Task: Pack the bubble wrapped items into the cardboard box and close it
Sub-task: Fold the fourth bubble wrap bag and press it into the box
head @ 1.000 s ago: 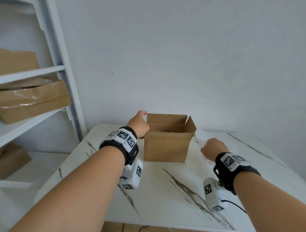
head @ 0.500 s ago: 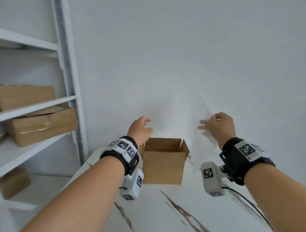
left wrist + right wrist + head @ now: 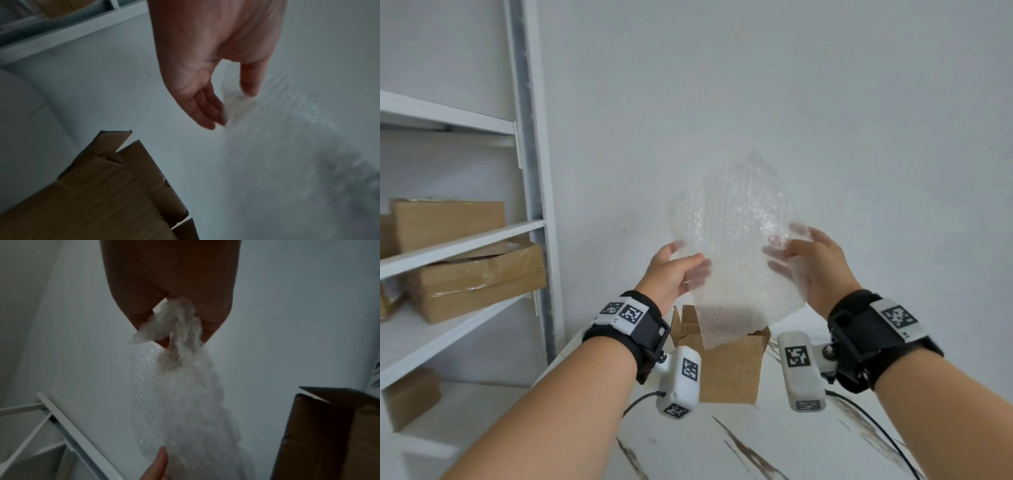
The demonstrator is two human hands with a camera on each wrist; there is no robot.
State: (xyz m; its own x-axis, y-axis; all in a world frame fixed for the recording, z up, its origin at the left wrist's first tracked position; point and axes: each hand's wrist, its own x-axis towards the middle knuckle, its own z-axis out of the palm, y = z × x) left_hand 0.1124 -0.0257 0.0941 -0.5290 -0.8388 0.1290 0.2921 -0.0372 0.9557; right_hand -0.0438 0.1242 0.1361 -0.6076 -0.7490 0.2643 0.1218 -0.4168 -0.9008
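Observation:
A clear sheet of bubble wrap (image 3: 732, 246) hangs in the air above the open cardboard box (image 3: 726, 370), its lower corner dipping over the box's opening. My right hand (image 3: 808, 263) pinches the sheet's bunched right edge (image 3: 176, 321) between thumb and fingers. My left hand (image 3: 678, 270) is at the sheet's left edge. There the fingers (image 3: 205, 110) are straight and touch the edge (image 3: 232, 100), with the thumb held apart. The box (image 3: 102, 194) stands on the table with its flaps up. What lies inside the box is hidden.
The white marble table (image 3: 722, 445) carries the box near its back edge, close to the white wall. A white shelf rack (image 3: 530, 171) at the left holds several cardboard boxes (image 3: 476, 281). Thin black cables (image 3: 887, 442) run from the wrist cameras.
My right hand lifted the bubble wrap off the table and brought it over the box. My left hand left the box flap and rose to the sheet's left edge. The view tilted upward.

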